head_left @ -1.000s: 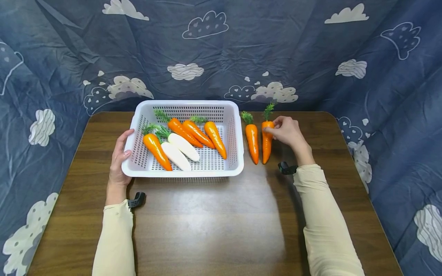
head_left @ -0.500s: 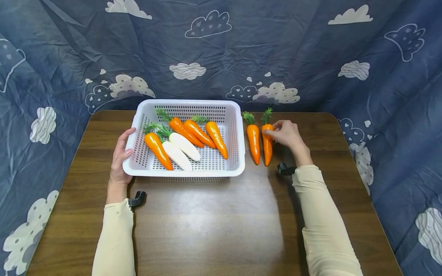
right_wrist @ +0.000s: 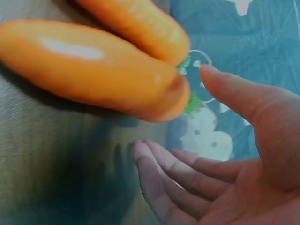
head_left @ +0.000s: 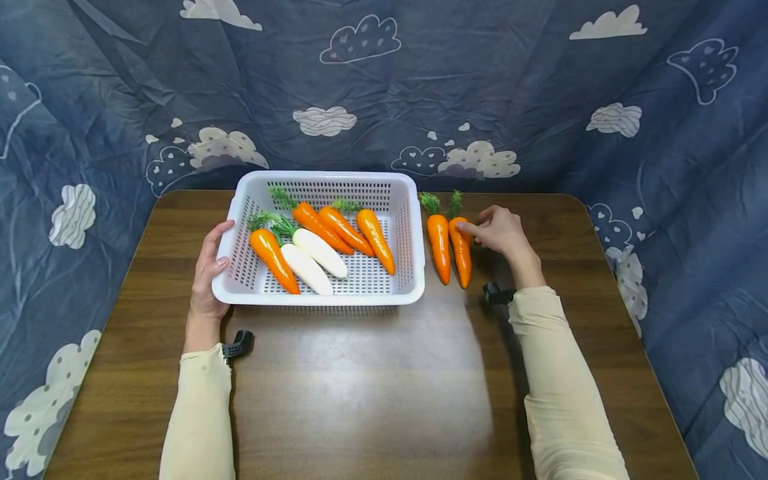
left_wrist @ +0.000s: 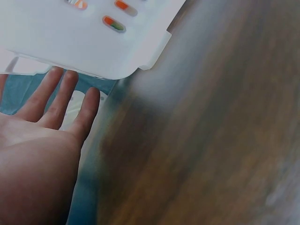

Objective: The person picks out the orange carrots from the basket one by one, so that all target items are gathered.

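My left hand (head_left: 207, 280) rests at the left end of a white plastic basket (head_left: 318, 301), and in the left wrist view its straight fingers (left_wrist: 89, 112) reach the basket wall. My right hand (head_left: 503, 232) is beside the right-hand carrot (head_left: 461, 253) on the table. In the right wrist view, thumb and fingers are spread apart around that carrot's leafy end and grip nothing. A second carrot (head_left: 439, 249) lies along its left side, their tops close together. Inside the basket are two white radishes (head_left: 321, 253) and several carrots (head_left: 375, 241) with green tops.
A brown wooden table (head_left: 360, 393) carries everything. Behind it and along both sides hangs a dark blue cloth (head_left: 420, 73) printed with clouds. The loose carrots lie just right of the basket, near the table's back edge.
The right-hand carrot has shifted left and now leans its leafy top toward the other carrot. My right hand has let go of it. The left hand and basket stay in place.
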{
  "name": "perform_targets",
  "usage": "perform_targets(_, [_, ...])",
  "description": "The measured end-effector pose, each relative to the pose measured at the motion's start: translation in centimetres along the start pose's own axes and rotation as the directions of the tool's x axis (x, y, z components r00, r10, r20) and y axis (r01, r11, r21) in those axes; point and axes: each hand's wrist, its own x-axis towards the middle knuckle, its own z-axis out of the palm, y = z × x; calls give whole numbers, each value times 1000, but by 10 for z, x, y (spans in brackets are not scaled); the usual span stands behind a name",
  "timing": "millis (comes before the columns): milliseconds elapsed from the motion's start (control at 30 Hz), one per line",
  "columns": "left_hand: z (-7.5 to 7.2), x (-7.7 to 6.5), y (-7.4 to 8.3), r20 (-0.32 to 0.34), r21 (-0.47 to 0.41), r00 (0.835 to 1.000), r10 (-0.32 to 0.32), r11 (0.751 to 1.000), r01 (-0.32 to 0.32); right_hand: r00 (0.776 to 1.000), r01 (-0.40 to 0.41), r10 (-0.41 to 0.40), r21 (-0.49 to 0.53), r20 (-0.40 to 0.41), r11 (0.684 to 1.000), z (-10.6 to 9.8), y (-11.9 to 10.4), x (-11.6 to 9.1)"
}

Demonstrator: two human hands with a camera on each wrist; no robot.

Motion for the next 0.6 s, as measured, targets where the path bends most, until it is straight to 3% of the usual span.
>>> perform_targets(233, [0, 1, 1, -2, -3, 1000, -2, 1000, 2, 990, 45, -45, -4, -136, 999, -10, -21, -8])
perform_targets(600, [0, 1, 1, -4, 8, 1000, 0, 1000, 0, 950, 187, -185, -15, -250, 982, -19, -54, -22])
